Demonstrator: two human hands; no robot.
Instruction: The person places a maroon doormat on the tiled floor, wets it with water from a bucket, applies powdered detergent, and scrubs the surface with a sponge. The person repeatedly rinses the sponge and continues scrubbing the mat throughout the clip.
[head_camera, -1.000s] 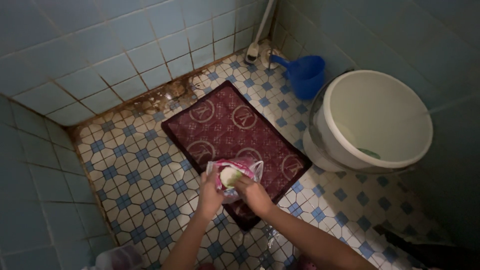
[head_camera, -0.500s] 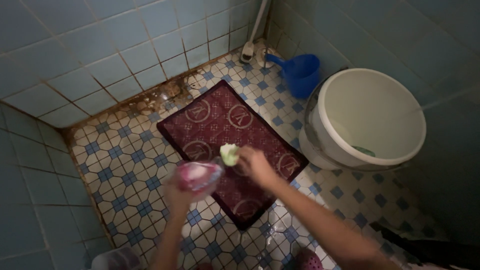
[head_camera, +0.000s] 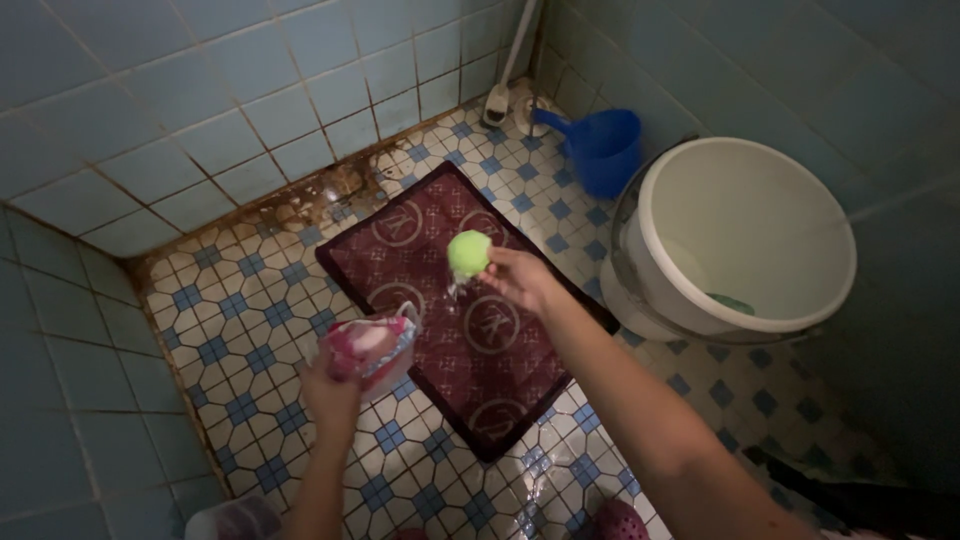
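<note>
Looking down into a small tiled bathroom: pale blue wall tiles on all sides, a floor (head_camera: 250, 300) of white and blue patterned tiles, stained dark where it meets the wall. One maroon mat (head_camera: 450, 300) with round emblems lies across the middle of that floor. Off to the side stands one big white bucket (head_camera: 740, 235), and just beyond it one blue dipper (head_camera: 600, 150) with its handle pointing toward the corner.

Right hand (head_camera: 515, 278) is out over the mat, fingers (head_camera: 492, 268) pinching a single round green ball (head_camera: 468, 252) at their tips, the ball poking clear of the hand toward the wall. Left hand (head_camera: 332, 392) sits lower and nearer, fingers wrapped closed around one crumpled clear plastic bag (head_camera: 368, 345) with pink inside, held above the floor at the mat's edge. Ball and bag are well apart. Two hands, one ball, one bag.
</note>
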